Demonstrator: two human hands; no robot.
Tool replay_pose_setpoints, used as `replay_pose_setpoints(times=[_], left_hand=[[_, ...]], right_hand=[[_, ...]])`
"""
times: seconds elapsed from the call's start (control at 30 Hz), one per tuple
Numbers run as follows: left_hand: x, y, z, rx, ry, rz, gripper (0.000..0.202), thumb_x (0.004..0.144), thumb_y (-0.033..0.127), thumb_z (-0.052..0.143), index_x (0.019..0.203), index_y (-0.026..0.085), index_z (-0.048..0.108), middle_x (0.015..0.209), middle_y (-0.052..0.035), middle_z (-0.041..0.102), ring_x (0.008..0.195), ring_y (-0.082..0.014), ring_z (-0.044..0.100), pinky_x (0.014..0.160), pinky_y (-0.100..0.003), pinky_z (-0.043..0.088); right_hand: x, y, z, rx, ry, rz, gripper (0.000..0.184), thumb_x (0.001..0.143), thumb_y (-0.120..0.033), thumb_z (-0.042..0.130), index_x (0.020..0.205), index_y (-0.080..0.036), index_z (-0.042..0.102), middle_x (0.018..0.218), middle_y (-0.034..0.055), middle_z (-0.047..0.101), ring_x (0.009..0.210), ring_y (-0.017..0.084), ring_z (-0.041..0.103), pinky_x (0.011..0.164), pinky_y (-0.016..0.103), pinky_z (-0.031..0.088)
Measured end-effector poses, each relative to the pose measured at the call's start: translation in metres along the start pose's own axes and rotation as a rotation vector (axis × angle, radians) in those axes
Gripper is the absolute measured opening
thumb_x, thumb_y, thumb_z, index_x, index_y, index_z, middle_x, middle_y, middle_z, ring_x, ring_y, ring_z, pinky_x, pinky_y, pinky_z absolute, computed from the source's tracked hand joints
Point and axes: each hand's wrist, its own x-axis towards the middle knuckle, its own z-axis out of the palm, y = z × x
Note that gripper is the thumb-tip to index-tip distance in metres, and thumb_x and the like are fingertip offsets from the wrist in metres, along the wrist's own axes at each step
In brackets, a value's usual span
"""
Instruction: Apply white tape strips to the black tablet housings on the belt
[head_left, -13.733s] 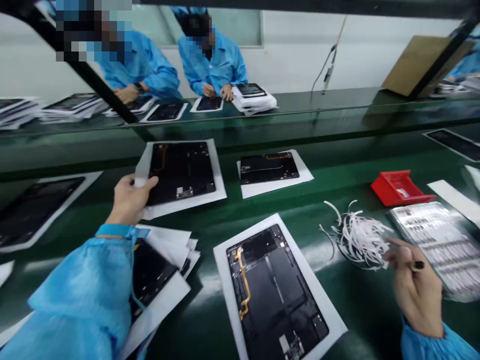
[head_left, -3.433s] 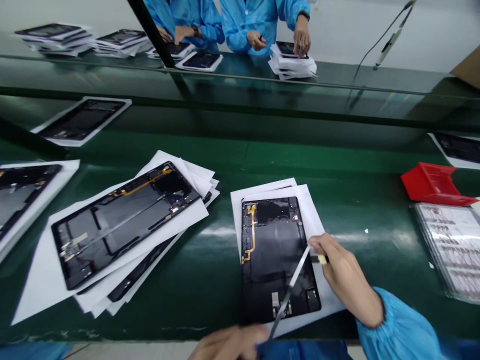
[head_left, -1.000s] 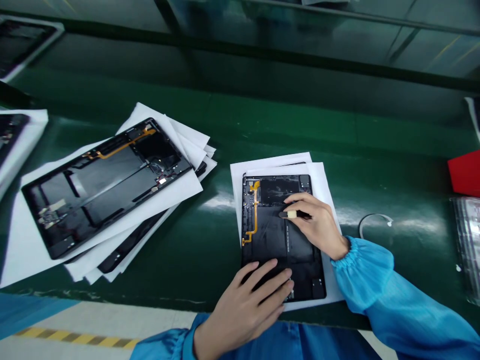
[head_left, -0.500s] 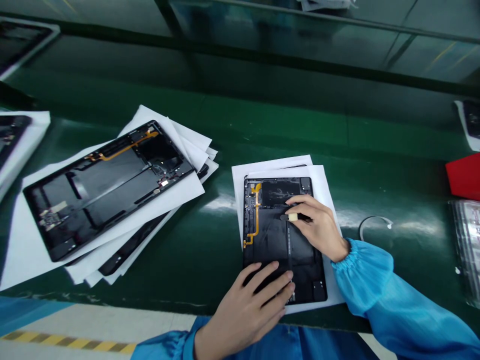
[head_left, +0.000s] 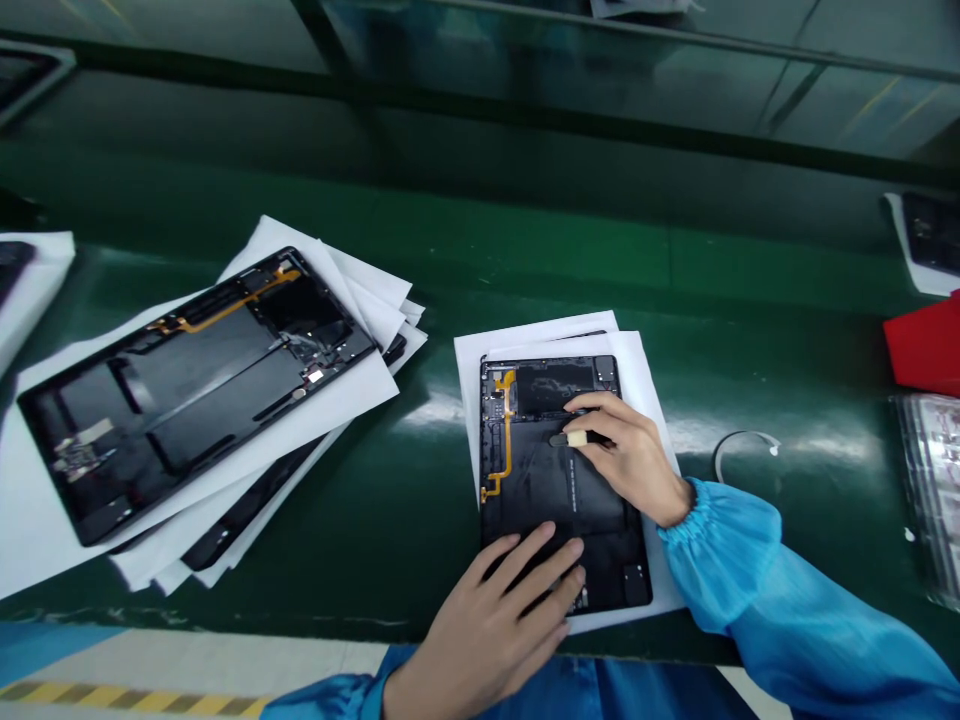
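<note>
An opened black tablet housing [head_left: 536,500] lies on white sheets in front of me, its inner side up, with an orange flex cable [head_left: 508,430] down its left part. My left hand [head_left: 499,615] rests with fingers spread over the housing's lower left. In a pinch, my right hand [head_left: 626,450] holds a small dark-tipped tool [head_left: 576,439] with a cream-coloured band. The tool's tip is over the middle of the housing, near a dark seam. Whether the tip touches the surface I cannot tell.
A stack of similar opened tablet housings [head_left: 217,350] interleaved with white sheets [head_left: 352,390] stands to the left. On the right lie a curved pale strip [head_left: 720,455], a red box [head_left: 926,345] and clear plastic trays [head_left: 926,490]. The green table's front edge [head_left: 225,622] runs below.
The whole scene has shifted slightly left in view. Relative to the tablet housing, both hands have hardly moved, and the tool stays pinched in my right hand.
</note>
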Motion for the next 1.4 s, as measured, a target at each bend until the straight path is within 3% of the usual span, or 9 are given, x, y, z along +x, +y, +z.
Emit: replay_pose_setpoints(times=[0.47, 0.77, 0.93, 1.07, 1.2, 1.3, 1.4], left_hand=[[0.001, -0.002, 0.001, -0.031, 0.022, 0.011, 0.031, 0.095, 0.041, 0.057, 0.119, 0.022, 0.067, 0.140, 0.0055, 0.057, 0.128, -0.0213, 0.047, 0.110, -0.034, 0.027], [0.002, -0.003, -0.002, -0.009, -0.012, 0.033, 0.031, 0.100, 0.037, 0.048, 0.120, 0.023, 0.067, 0.141, 0.0064, 0.056, 0.127, -0.0207, 0.048, 0.107, -0.033, 0.030], [0.003, -0.003, -0.002, -0.031, 0.014, 0.008, 0.031, 0.097, 0.041, 0.054, 0.119, 0.023, 0.067, 0.138, 0.0071, 0.059, 0.126, -0.0204, 0.047, 0.110, -0.033, 0.027], [-0.002, -0.004, -0.005, 0.065, -0.039, 0.039, 0.043, 0.097, 0.049, 0.051, 0.128, 0.022, 0.064, 0.139, -0.0024, 0.058, 0.126, -0.0260, 0.047, 0.109, -0.037, 0.026], [0.001, -0.009, -0.013, 0.140, -0.048, -0.048, 0.074, 0.087, 0.072, 0.046, 0.145, 0.025, 0.048, 0.146, -0.0133, 0.047, 0.131, -0.0382, 0.039, 0.108, -0.045, 0.024], [0.014, -0.018, -0.018, 0.192, -0.044, -0.078, 0.079, 0.084, 0.077, 0.043, 0.145, 0.027, 0.048, 0.149, -0.0151, 0.043, 0.133, -0.0397, 0.038, 0.109, -0.046, 0.023], [0.032, -0.032, -0.019, 0.211, -0.055, -0.116, 0.070, 0.087, 0.072, 0.047, 0.143, 0.031, 0.049, 0.151, -0.0143, 0.041, 0.135, -0.0395, 0.037, 0.108, -0.047, 0.025]], right_hand=[[-0.001, 0.000, -0.001, 0.021, 0.000, 0.027, 0.031, 0.081, 0.005, 0.054, 0.095, -0.019, 0.068, 0.115, 0.0057, 0.065, 0.103, 0.017, 0.065, 0.094, 0.030, 0.054], [-0.001, -0.002, -0.002, 0.012, -0.010, 0.056, 0.028, 0.083, 0.000, 0.054, 0.094, -0.021, 0.068, 0.115, 0.0059, 0.065, 0.102, 0.019, 0.066, 0.093, 0.034, 0.055], [0.001, -0.004, 0.000, 0.006, 0.004, 0.058, 0.027, 0.083, 0.000, 0.054, 0.091, -0.021, 0.069, 0.111, 0.0058, 0.067, 0.099, 0.019, 0.067, 0.090, 0.034, 0.057], [0.001, -0.002, 0.002, 0.003, 0.000, 0.044, 0.027, 0.083, 0.001, 0.054, 0.092, -0.021, 0.067, 0.112, 0.0062, 0.065, 0.101, 0.019, 0.066, 0.092, 0.033, 0.056], [0.000, -0.002, 0.002, 0.008, 0.004, 0.040, 0.036, 0.083, 0.002, 0.053, 0.107, -0.021, 0.065, 0.114, 0.0068, 0.064, 0.107, 0.019, 0.063, 0.095, 0.034, 0.053], [0.002, -0.004, 0.002, 0.073, 0.127, 0.147, 0.037, 0.083, -0.006, 0.062, 0.116, -0.023, 0.062, 0.112, 0.0053, 0.064, 0.092, 0.017, 0.065, 0.082, 0.031, 0.057], [0.005, -0.007, 0.000, 0.183, 0.347, 0.278, 0.015, 0.085, -0.023, 0.067, 0.100, -0.022, 0.066, 0.097, 0.0031, 0.065, 0.070, 0.013, 0.062, 0.061, 0.024, 0.054]])
